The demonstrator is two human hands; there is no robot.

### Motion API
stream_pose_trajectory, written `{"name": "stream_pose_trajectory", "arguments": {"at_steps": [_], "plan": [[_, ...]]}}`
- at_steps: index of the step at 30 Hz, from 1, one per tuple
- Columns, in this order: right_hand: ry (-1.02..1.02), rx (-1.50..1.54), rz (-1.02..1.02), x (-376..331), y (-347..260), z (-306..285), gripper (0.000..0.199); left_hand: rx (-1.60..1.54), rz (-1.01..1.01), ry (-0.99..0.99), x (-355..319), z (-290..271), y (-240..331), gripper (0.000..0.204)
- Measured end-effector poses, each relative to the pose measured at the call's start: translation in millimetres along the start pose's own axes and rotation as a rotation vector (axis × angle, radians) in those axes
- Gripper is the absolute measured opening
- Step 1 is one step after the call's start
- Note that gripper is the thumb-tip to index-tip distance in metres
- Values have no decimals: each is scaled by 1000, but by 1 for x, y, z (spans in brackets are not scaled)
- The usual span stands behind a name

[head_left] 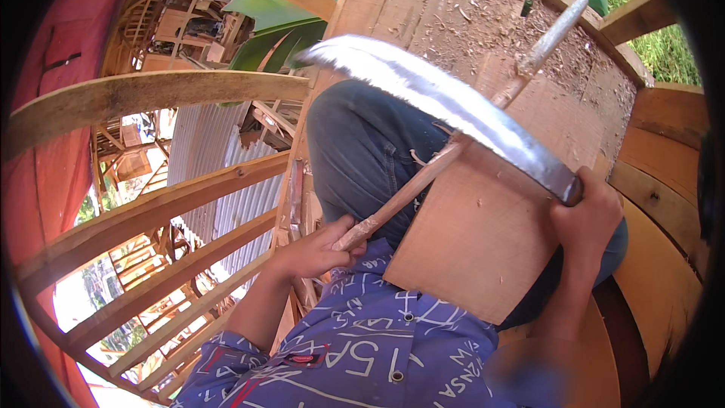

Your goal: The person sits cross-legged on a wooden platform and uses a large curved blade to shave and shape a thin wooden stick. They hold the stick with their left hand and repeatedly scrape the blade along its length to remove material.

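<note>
Blade (438,98) of a long curved knife runs diagonally across the view, tip at upper left, heel at lower right where it meets the handle. Right hand (587,215) is clenched round that handle, knuckles up, at the right edge of a flat wooden board (483,234). The cutting tool therefore lies up and to the left of the right hand, its long axis sloping from lower right to upper left.

Left hand (317,251) is closed on the lower end of a thin wooden stick (445,159). The stick rises from that hand to the upper right and passes under the blade near its middle, so the two long axes cross almost at right angles. Whether blade and stick touch at the crossing cannot be told.

Board rests on the person's lap, against the trouser knee (362,151), between the two hands. The right hand is nearer the crossing point than the left. Curved wooden ribs (151,98) stand at left; a planked surface (491,23) strewn with shavings lies beyond the knee.
</note>
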State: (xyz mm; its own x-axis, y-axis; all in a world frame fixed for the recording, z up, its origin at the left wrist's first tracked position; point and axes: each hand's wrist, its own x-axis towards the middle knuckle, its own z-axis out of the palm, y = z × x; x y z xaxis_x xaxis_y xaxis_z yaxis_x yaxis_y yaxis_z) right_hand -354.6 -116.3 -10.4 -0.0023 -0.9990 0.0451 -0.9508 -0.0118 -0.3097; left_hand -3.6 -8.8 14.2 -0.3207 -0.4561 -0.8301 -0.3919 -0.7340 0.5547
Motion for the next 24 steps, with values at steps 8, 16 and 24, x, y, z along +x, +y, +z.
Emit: {"name": "stream_pose_trajectory", "arguments": {"at_steps": [8, 16, 24], "plan": [[-30, 24, -42, -8, -16, 0, 12, 70, 20, 13, 2, 0, 7, 29], [-14, -11, 99, 2, 8, 0, 16, 113, 70, 104, 2, 10, 3, 31], [-26, -86, -35, -4, -5, 1, 12, 108, -23, 65, 3, 8, -2, 48]]}}
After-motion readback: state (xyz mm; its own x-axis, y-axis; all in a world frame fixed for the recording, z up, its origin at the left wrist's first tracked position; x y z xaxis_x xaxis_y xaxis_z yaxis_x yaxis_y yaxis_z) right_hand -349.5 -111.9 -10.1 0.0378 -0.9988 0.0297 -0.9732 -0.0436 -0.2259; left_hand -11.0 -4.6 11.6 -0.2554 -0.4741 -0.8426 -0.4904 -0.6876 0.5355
